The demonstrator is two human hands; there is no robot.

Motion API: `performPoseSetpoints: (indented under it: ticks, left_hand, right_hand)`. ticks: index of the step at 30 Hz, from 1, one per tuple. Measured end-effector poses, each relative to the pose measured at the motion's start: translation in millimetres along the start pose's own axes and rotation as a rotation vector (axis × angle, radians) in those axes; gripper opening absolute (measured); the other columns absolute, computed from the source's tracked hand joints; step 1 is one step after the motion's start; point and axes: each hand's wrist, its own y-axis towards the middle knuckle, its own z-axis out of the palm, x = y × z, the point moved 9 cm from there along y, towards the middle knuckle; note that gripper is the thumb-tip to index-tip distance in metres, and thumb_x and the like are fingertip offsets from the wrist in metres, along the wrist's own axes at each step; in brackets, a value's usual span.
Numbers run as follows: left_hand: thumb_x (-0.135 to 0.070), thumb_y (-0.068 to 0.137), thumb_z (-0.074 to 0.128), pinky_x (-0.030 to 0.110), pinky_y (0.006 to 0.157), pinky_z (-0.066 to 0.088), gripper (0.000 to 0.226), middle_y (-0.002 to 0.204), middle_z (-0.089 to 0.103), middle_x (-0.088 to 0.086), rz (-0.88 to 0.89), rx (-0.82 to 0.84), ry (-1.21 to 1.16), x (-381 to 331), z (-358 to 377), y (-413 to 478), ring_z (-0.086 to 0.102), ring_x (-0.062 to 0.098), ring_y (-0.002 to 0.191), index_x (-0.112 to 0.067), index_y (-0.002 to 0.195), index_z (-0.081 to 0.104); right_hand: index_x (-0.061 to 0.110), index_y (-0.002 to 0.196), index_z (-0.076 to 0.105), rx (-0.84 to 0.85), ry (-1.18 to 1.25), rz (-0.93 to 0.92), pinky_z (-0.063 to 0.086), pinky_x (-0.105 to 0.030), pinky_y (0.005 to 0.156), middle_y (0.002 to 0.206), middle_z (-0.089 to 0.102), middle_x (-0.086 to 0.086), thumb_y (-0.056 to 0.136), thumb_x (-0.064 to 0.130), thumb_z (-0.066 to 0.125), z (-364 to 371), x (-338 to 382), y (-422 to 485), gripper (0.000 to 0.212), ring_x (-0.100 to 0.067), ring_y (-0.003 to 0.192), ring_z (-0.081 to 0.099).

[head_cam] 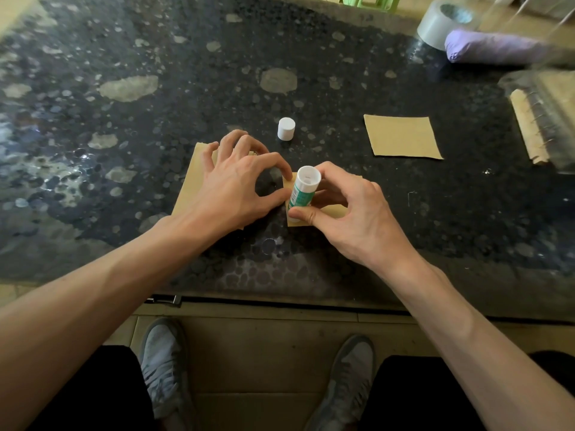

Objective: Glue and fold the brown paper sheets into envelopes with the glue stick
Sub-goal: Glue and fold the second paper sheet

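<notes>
Brown paper sheet [189, 178]: lay at the frame's centre, mostly beneath the left hand, its right end under the glue stick.
Left hand [230, 188]: fingertips spread, pressed on the sheet.
Right hand [351, 219]: gripped the uncapped glue stick [303, 189], tilted, just right of the left hand.
Cap [286, 128]: upright on the table [155, 57], above the hands.
Second sheet [403, 136]: flat, centre right.

Two sheets [192, 181] [403, 136], one glue stick [303, 189]
</notes>
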Motion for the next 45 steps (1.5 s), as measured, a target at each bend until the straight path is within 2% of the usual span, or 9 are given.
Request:
performPoseSetpoints:
  ticks: [9,18,20,24,27,31,36,41,45]
  left_hand:
    - [-0.064,0.089,0.063,0.049,0.12,0.014,0.037,0.131,0.049,-0.008,-0.001,0.015,0.003,0.0,1.2,0.0,0.023,0.019,0.149,-0.045,0.121,0.066]
    - [-0.063,0.089,0.065,0.05,0.12,0.014,0.033,0.13,0.049,-0.009,0.0,0.006,0.003,1.9,2.3,0.8,0.023,0.019,0.15,-0.046,0.118,0.067]
    - [-0.063,0.089,0.064,0.05,0.12,0.014,0.033,0.13,0.049,-0.01,0.003,0.007,0.005,2.3,3.1,0.7,0.023,0.019,0.15,-0.046,0.118,0.067]
    - [-0.063,0.089,0.065,0.05,0.12,0.014,0.032,0.129,0.049,-0.011,0.006,-0.008,0.01,2.8,3.3,0.9,0.024,0.019,0.149,-0.047,0.117,0.067]
    - [-0.063,0.089,0.067,0.049,0.12,0.014,0.031,0.128,0.049,-0.011,0.001,-0.011,0.004,3.1,3.4,1.3,0.025,0.018,0.148,-0.047,0.117,0.067]
    - [-0.063,0.089,0.066,0.047,0.119,0.014,0.032,0.127,0.049,-0.011,0.012,-0.023,-0.007,2.9,3.2,0.6,0.027,0.017,0.147,-0.046,0.116,0.068]
    - [-0.061,0.089,0.066,0.049,0.12,0.013,0.037,0.131,0.051,-0.007,0.013,-0.012,0.0,4.2,4.3,2.2,0.026,0.02,0.148,-0.043,0.121,0.066]
    - [-0.061,0.087,0.063,0.051,0.119,0.013,0.037,0.129,0.051,-0.007,0.013,-0.01,-0.022,4.9,5.5,2.3,0.027,0.021,0.148,-0.043,0.12,0.066]
    - [-0.06,0.088,0.064,0.05,0.119,0.013,0.036,0.129,0.05,-0.007,0.011,-0.011,-0.01,3.1,2.8,1.4,0.026,0.02,0.148,-0.044,0.12,0.066]
  right_hand:
    - [0.023,0.115,0.065,0.011,0.017,0.007,0.051,-0.011,0.092,0.109,0.071,0.015,0.088,0.034,0.083,0.3,-0.2,-4.1,0.035,0.005,0.106,0.066]
    - [0.021,0.123,0.068,0.081,0.041,-0.052,0.047,-0.007,0.093,0.112,0.07,0.018,0.093,0.012,0.077,1.8,4.0,-7.5,0.032,0.007,0.112,0.063]
    - [0.021,0.124,0.068,0.11,0.058,-0.05,0.048,-0.011,0.097,0.114,0.07,0.018,0.094,0.011,0.076,1.9,3.0,-7.4,0.033,0.003,0.113,0.064]
    - [0.016,0.119,0.068,0.095,0.234,-0.004,0.056,-0.031,0.1,0.114,0.074,0.009,0.094,0.016,0.077,-5.6,-1.0,-7.9,0.026,-0.006,0.112,0.07]
    - [0.012,0.119,0.067,-0.025,0.286,-0.014,0.058,-0.031,0.096,0.112,0.074,0.008,0.095,0.018,0.078,-19.4,-0.8,-5.4,0.027,-0.01,0.108,0.072]
    - [0.019,0.121,0.067,-0.023,0.179,0.002,0.058,-0.037,0.098,0.115,0.072,0.012,0.095,0.022,0.077,-11.3,-3.9,-0.6,0.028,-0.007,0.111,0.069]
    - [0.023,0.134,0.059,0.01,0.066,-0.017,0.055,-0.03,0.102,0.123,0.07,0.012,0.099,0.018,0.072,2.7,3.1,-0.3,0.038,-0.003,0.117,0.066]
    - [0.025,0.126,0.058,-0.015,0.052,-0.028,0.051,-0.012,0.096,0.119,0.068,0.016,0.097,0.026,0.074,2.0,8.0,-1.1,0.033,0.003,0.113,0.064]
    - [0.026,0.124,0.062,-0.056,-0.002,-0.032,0.05,-0.01,0.092,0.113,0.069,0.017,0.092,0.035,0.079,-2.7,8.4,0.1,0.037,0.004,0.107,0.065]
